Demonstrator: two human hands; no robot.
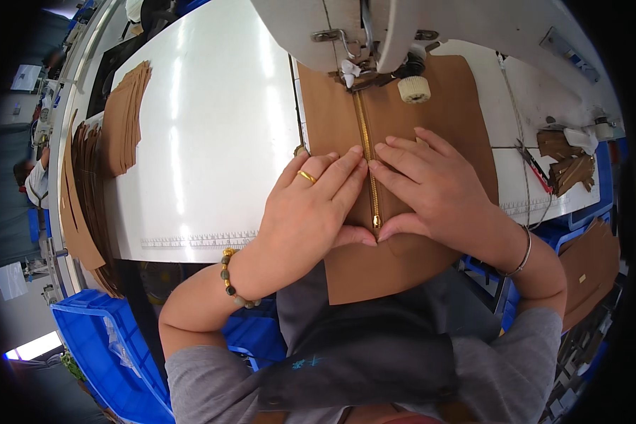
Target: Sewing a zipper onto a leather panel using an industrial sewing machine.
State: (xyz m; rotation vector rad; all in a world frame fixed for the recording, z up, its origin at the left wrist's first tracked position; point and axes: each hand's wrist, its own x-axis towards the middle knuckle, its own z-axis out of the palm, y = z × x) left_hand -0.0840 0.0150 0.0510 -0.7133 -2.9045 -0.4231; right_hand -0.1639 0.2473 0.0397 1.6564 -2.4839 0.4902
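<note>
A brown leather panel (466, 106) lies on the white sewing table (212, 141), its near edge hanging over the front. Down its middle runs a gold metal zipper (366, 131), with the slider near the lower end. The far end of the zipper sits under the needle area of the sewing machine (360, 49). My left hand (314, 194) rests flat on the panel left of the zipper, fingers stretched out. On the other side, my right hand (431, 184) also lies flat with fingers extended. Both thumbs point toward each other just below the slider.
Stacked brown leather pieces (127, 120) lie at the table's left, with more strips (85, 191) beside them. Red-handled snips (537, 169) and leather scraps (571, 169) are at the right. A blue crate (113, 353) stands lower left. Larger brown panels (590, 272) sit at the right.
</note>
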